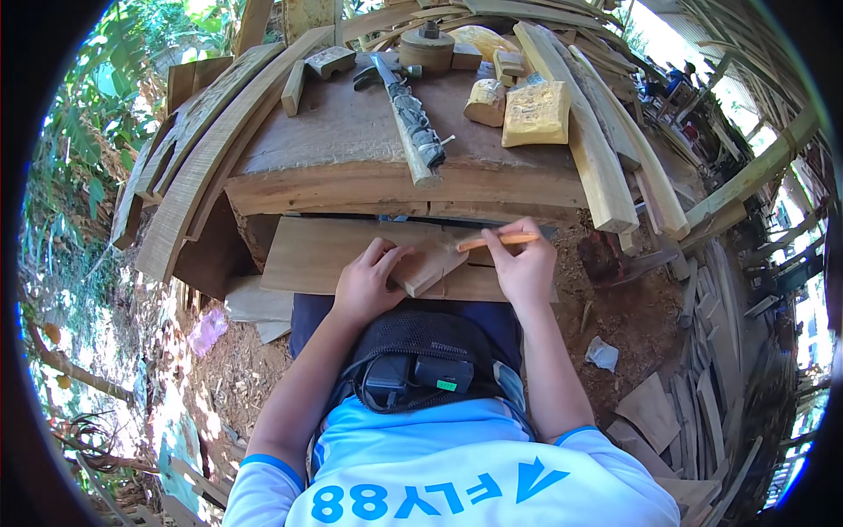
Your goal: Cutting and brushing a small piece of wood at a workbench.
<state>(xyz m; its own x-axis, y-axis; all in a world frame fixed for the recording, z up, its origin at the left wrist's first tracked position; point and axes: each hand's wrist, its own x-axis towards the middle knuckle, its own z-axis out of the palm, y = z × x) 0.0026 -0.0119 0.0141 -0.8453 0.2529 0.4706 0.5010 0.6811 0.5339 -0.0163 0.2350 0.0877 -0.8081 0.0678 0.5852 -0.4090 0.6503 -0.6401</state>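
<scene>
The right hand (pixel 527 259) is pinching a slim orange wooden pencil (pixel 500 241) between thumb and forefinger; its long axis is running roughly parallel to the worktop's front edge, tip pointing left and slightly toward the person. The tip is sitting at the right end of a small pale wooden block (pixel 432 265) (contact: cannot tell). The block is lying diagonally on a long flat brown board (pixel 316 255), just short of the brown wooden worktop (pixel 316 132). The left hand (pixel 373 281) is curling its fingers, thumb and forefinger resting at the block's left end. A hammer with a dark-wrapped handle (pixel 411 127) is jutting past the front edge, above the board. A yellowish squared wooden chunk (pixel 536 114) is standing near the right edge; long pale planks (pixel 584 145) are flanking both sides.
</scene>
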